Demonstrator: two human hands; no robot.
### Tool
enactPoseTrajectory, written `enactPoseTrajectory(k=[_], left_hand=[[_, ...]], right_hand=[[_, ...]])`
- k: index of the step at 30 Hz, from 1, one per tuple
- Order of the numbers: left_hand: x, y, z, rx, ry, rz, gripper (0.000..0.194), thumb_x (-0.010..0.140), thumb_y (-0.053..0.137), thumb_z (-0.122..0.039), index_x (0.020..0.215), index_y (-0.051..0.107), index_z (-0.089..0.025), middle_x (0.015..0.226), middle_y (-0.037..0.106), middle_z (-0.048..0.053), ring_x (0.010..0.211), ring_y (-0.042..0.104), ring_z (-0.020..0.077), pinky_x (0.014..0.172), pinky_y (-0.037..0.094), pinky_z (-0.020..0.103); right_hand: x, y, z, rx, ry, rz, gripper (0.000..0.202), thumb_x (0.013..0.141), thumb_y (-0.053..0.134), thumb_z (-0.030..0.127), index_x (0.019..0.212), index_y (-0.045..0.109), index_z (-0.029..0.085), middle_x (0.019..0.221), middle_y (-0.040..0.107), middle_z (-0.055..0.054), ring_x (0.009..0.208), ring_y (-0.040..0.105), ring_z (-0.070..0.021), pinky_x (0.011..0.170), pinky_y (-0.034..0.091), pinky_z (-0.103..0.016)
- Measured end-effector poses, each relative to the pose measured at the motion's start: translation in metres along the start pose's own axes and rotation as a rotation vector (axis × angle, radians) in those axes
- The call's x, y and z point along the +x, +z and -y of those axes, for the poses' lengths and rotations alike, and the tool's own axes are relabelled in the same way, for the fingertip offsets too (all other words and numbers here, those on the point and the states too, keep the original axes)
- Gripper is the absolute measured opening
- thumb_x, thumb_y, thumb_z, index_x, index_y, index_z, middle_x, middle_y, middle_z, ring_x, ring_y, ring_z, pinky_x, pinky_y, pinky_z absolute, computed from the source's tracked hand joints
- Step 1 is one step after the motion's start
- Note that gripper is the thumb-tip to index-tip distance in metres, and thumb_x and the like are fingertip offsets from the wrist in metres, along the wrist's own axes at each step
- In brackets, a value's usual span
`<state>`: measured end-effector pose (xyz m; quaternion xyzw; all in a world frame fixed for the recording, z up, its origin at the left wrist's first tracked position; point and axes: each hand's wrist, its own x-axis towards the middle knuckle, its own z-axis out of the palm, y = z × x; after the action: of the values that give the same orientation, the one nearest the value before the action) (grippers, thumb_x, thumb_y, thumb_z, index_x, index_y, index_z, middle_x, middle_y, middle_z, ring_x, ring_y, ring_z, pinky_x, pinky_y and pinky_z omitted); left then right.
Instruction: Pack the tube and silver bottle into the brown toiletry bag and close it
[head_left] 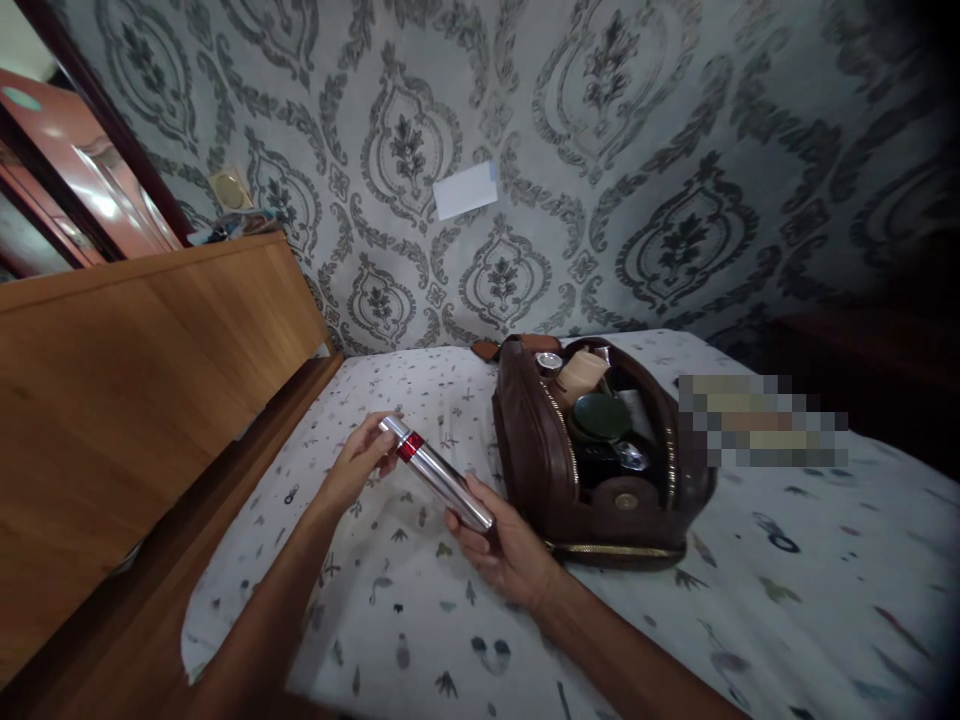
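Note:
A slim silver cosmetic bottle (446, 483) with a red band near its upper end is held tilted above the bed. My left hand (358, 458) pinches its capped end between thumb and fingers. Around the lower end, the fingers of my right hand (510, 552) are wrapped. Just right of my right hand stands a brown leather toiletry bag (525, 440), its zipped top gaping. Inside the bag are a dark green round-lidded jar (601, 417), a beige container (583, 372) and a small clear-topped item (634, 457); deeper contents are hidden in shadow.
The bed (405, 620) has a white patterned sheet. A wooden headboard (165, 350) rises along the left. Behind is a grey damask-papered wall (405, 250) with a white paper label (466, 191). A blurred-out patch (765, 420) lies right of the bag.

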<state>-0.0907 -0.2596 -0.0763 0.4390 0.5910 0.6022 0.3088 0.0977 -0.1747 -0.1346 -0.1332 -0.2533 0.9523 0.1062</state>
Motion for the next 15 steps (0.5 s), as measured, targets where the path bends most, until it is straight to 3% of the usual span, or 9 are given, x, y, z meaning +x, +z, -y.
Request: enactPoseTrajectory(k=[6,9,15], left_hand=[[-0.011,0.017,0.010,-0.372,-0.142,-0.118,0.035,0.076,0.075,-0.045,0.094,0.064,-0.016,0.096,0.066,0.006,0.083,0.061,0.0145,0.067,0.050,0.023],[-0.014,0.022,0.010,-0.495,-0.151,-0.133,0.033,0.073,0.079,-0.040,0.089,0.065,-0.015,0.091,0.068,0.005,0.080,0.063,0.0149,0.073,0.054,0.029],[-0.014,0.028,0.005,-0.566,-0.182,-0.187,0.037,0.065,0.085,-0.038,0.083,0.064,-0.013,0.080,0.068,0.003,0.071,0.064,0.0137,0.069,0.057,0.029]], right_hand=[[-0.006,0.012,-0.003,-0.247,-0.216,-0.088,0.041,0.076,0.071,0.056,0.082,0.058,0.018,0.061,0.064,0.002,0.036,0.036,-0.0022,0.031,0.017,-0.012],[-0.009,0.015,-0.006,-0.371,-0.291,-0.134,0.046,0.072,0.072,0.061,0.078,0.055,0.019,0.059,0.062,0.003,0.037,0.038,-0.0028,0.034,0.022,-0.012],[-0.026,0.002,-0.006,-0.463,-0.311,-0.160,0.049,0.070,0.072,0.064,0.078,0.056,0.018,0.059,0.058,0.005,0.038,0.043,-0.0046,0.034,0.026,-0.016]])
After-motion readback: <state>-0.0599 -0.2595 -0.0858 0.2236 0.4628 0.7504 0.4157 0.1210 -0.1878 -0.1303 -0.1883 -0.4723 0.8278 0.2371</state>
